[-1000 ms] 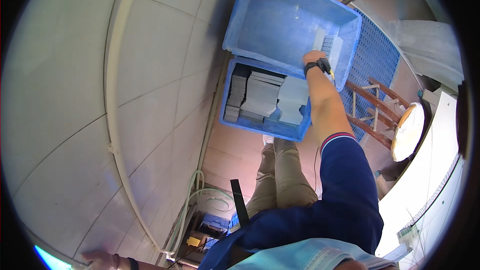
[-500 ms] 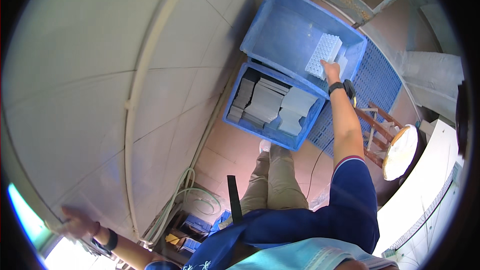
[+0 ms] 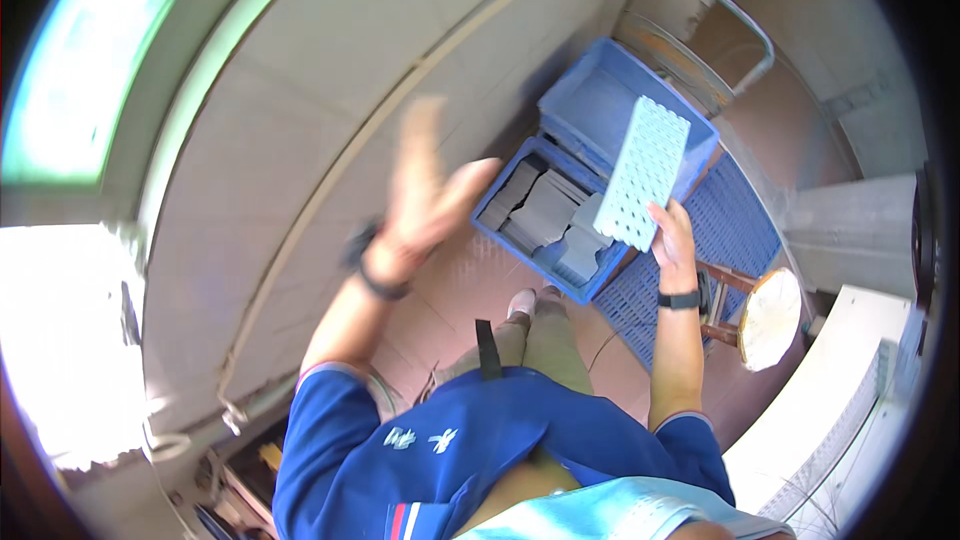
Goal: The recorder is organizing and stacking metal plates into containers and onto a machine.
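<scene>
A pale blue rectangular panel point(image 3: 645, 165) with rows of holes is raised in front of me, and my right hand point(image 3: 675, 237) grips it at its near edge. My left hand point(image 3: 428, 195) is up in the air near the wall, fingers spread and partly blurred by motion, with nothing in it. Behind the panel is a blue plastic crate point(image 3: 580, 90), part of whose inside the panel hides. A second blue crate point(image 3: 528, 248), nearer to me, holds stacks of thin grey sheets or panels point(image 3: 548, 215).
Tiled wall point(image 3: 300, 130) with a long pipe runs along the left. A blue slatted pallet point(image 3: 735, 215) lies right of the crates. Farther right are a round-topped stool point(image 3: 770, 320) and a white machine or bench point(image 3: 820, 390). A metal-handled trolley point(image 3: 765, 65) stands beyond the crates.
My right hand has lifted the panel out of the far crate and drawn it toward me. My left hand has swung up from the lower left toward the middle.
</scene>
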Tool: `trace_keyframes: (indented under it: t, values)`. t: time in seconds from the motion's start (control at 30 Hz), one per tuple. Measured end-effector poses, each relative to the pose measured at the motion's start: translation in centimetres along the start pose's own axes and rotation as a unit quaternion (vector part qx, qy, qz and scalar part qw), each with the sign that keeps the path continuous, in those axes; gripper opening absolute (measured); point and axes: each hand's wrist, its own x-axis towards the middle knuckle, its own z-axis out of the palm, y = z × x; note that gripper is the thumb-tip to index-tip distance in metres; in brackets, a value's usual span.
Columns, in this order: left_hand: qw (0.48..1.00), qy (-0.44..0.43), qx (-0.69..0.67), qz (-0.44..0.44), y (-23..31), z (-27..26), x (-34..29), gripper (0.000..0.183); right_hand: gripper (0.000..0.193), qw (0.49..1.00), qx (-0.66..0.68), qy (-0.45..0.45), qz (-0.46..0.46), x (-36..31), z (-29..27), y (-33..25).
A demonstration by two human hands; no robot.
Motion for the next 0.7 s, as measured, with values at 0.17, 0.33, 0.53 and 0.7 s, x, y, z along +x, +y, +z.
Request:
trace_keyframes:
  t: [0.17, 0.33, 0.53, 0.7]
  values:
    - [0.55, -0.254, -0.651, -0.458, 5.4, 11.1, -1.0, 0.07, 0.045, 0.998, -0.035, -0.039, 0.026, -8.8, 3.9, -1.2]
    - [0.508, -0.286, -0.717, -0.382, 10.2, 14.9, -3.7, 0.043, 0.04, 0.992, -0.11, -0.027, 0.05, -14.8, 4.2, -0.7]
    - [0.463, -0.265, -0.75, -0.39, 18.6, 16.7, -5.6, 0.036, 0.06, 0.998, 0.034, 0.005, -0.056, -23.4, 0.8, -2.3]
    - [0.442, -0.192, -0.811, -0.33, 28.6, 17.7, -8.0, 0.036, 0.076, 0.958, 0.168, 0.039, -0.229, -31.4, -1.1, -2.2]
